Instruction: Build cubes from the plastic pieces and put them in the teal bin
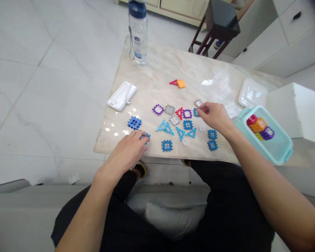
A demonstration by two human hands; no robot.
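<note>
Several flat interlocking plastic tiles lie spread on a marble table point(157, 75): blue squares point(167, 145), light blue triangles point(165, 127), purple squares point(158, 109), grey squares point(169, 109) and a red triangle point(179, 112). My left hand point(131, 148) rests near the front edge, fingers curled over a blue tile point(147, 135). A larger blue square tile point(134, 123) lies just above it. My right hand point(215, 116) pinches a blue tile point(195, 112) at its fingertips, beside a grey tile point(197, 102). A joined red and orange pair point(178, 83) lies farther back.
A clear water bottle point(138, 33) with a blue cap stands at the table's far left. A white flat pack point(121, 95) lies left of the tiles. A teal box point(277, 148) at right holds assembled coloured tiles; its clear lid point(252, 93) lies behind. A dark stool point(215, 28) stands beyond.
</note>
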